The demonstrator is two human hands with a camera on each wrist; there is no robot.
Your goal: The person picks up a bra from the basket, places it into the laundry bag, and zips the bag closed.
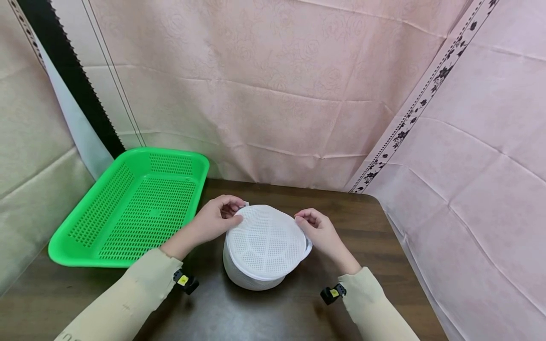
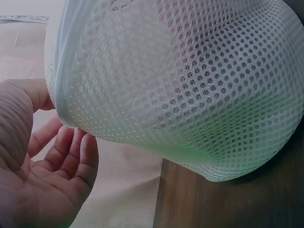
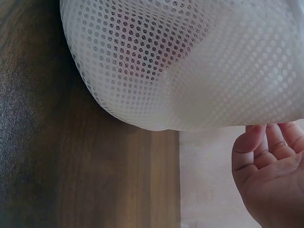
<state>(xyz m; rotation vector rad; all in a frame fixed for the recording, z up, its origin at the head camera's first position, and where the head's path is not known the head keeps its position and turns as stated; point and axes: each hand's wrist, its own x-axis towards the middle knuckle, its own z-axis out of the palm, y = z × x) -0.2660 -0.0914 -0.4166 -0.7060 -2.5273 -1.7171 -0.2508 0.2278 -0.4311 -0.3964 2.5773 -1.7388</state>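
Note:
A round white mesh laundry bag (image 1: 268, 242) stands on the dark wooden table, its flat lid facing up. At the lid's far left edge, my left hand (image 1: 214, 220) pinches the rim between thumb and fingers, near a small pale tab (image 1: 246, 204). On the opposite side, my right hand (image 1: 319, 230) grips the bag's upper right edge with bent fingers. A zipper band (image 2: 64, 61) runs along the rim in the left wrist view. Through the mesh side (image 3: 142, 57) faint reddish patches show; what they are I cannot tell.
To the left sits a green perforated plastic basket (image 1: 204, 182), tilted up at its far end. Brown wooden tabletop (image 1: 362, 222) surrounds the bag. Pale patterned cloth (image 1: 277, 94) hangs behind the table and on both sides.

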